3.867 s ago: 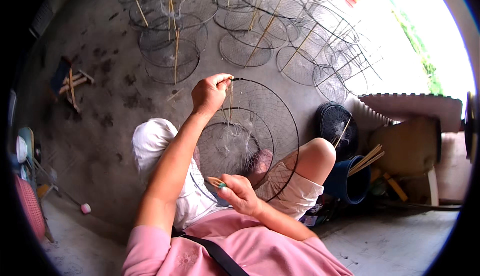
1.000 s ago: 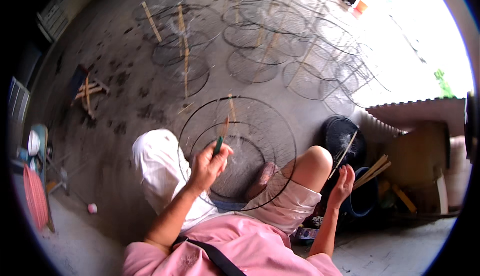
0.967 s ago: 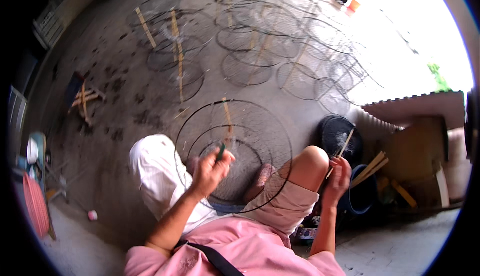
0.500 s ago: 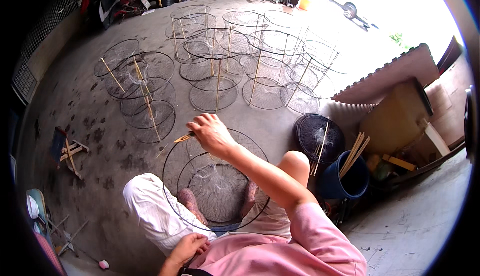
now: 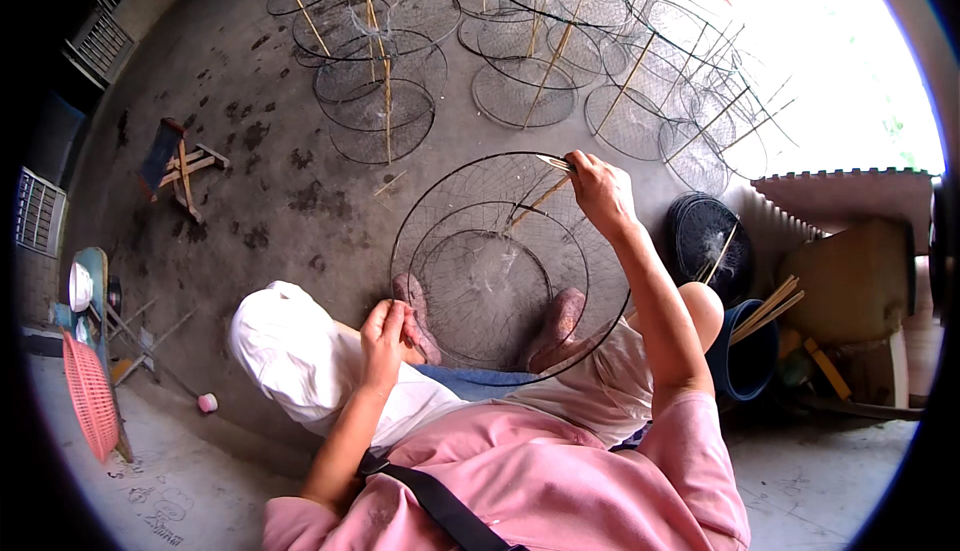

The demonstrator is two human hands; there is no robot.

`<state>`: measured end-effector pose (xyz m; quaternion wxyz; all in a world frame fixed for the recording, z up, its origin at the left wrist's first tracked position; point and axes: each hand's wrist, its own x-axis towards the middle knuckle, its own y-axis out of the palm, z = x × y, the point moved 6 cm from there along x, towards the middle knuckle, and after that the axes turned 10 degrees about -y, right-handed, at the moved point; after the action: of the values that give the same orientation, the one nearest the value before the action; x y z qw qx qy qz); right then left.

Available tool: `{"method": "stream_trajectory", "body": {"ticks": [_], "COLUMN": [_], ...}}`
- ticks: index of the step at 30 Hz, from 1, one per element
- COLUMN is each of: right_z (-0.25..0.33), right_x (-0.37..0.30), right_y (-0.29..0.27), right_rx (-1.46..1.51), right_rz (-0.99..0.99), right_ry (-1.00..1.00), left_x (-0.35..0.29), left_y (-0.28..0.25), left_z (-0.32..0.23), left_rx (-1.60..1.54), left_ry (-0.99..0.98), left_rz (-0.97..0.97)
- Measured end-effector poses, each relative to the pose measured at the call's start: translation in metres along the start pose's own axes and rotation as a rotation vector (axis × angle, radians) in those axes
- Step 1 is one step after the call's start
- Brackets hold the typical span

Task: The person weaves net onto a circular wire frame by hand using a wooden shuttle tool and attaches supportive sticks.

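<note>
A round net trap with black hoops and fine mesh stands between my feet, its large upper hoop tilted. My right hand is closed at the far right of that hoop, around a bamboo stick that slants down into the netting. A pale pointed tip juts left from these fingers; whether it belongs to the same stick I cannot tell. At the near left of the hoop my left hand is closed, thumb and fingers pinched at the rim. The lower, smaller hoop lies near the floor.
Several net traps with bamboo struts stand ahead. To the right are a stack of black folded nets and a blue bucket of bamboo sticks. A small folding stool and a pink basket are on the left.
My right hand has moved from beyond the hoop's left side to its far right rim. My left hand has risen from my lap to the hoop's left rim. The view has shifted.
</note>
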<state>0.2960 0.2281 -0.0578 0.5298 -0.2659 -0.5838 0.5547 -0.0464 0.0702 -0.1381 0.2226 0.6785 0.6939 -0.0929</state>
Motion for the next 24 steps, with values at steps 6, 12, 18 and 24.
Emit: {"method": "stream_trajectory", "body": {"ticks": [6,12,18,24], "right_z": [-0.003,0.013,0.039,0.048], "right_x": [0.029,0.031,-0.103,-0.159], "right_y": [-0.026,-0.057,-0.022,0.052], "right_rx": [-0.024,0.026,0.186,1.130], "right_rz": [-0.150,-0.516,-0.491,-0.467], "right_ry": [-0.040,-0.115,0.387,0.886], "left_x": [0.037,0.099,0.112,0.097], "left_y": [0.013,0.029,0.016,0.024], "left_z": [-0.010,0.006,-0.001,0.000], "left_rx": [0.017,-0.122,-0.149,-0.206], "left_ry": [0.080,-0.229,-0.127,-0.190], "left_rz": [0.002,0.030,-0.018,0.037]}}
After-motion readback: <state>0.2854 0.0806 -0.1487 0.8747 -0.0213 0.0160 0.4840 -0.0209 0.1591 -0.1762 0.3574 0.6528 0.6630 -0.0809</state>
